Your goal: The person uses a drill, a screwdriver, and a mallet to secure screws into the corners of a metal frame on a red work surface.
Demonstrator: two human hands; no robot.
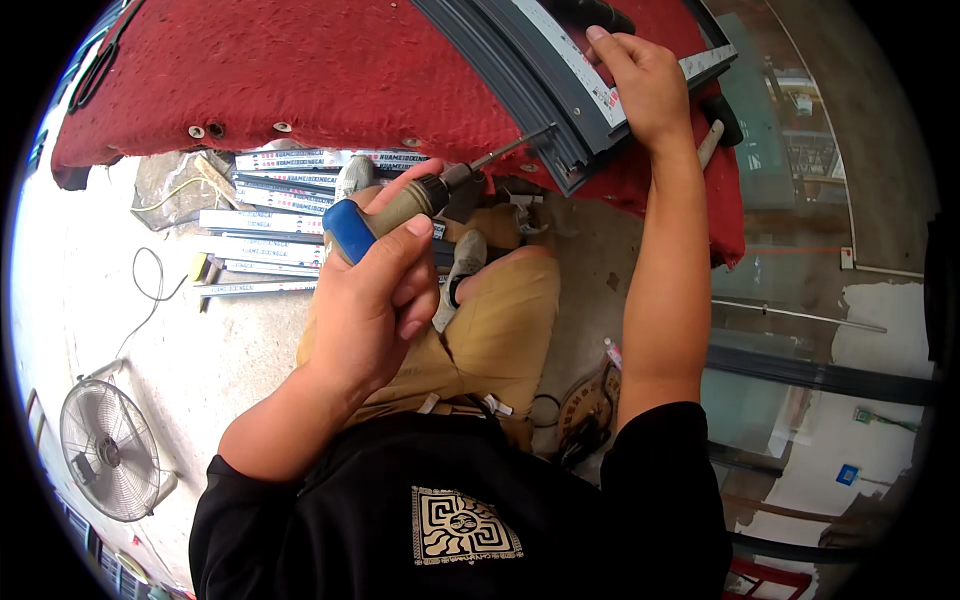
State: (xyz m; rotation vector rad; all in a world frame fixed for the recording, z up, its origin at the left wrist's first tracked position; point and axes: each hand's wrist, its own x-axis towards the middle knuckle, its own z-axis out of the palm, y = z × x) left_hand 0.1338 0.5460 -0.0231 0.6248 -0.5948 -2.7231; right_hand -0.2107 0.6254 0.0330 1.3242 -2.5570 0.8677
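The left hand [365, 290] is closed tightly around one blue-handled screwdriver [400, 205], whose tip meets the edge of one grey aluminium frame [545, 85] on the red-covered bench [320, 70]. The right hand [645, 85] presses flat on the frame. I think the shaft must stay straight, with steady pressure. About seven profiles [270, 225] lie below, and one fan [110, 450].

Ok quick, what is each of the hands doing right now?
Left hand: closed around the blue-capped tan-handled screwdriver.
Right hand: pressed flat on the dark grey metal window frame, not gripping it.
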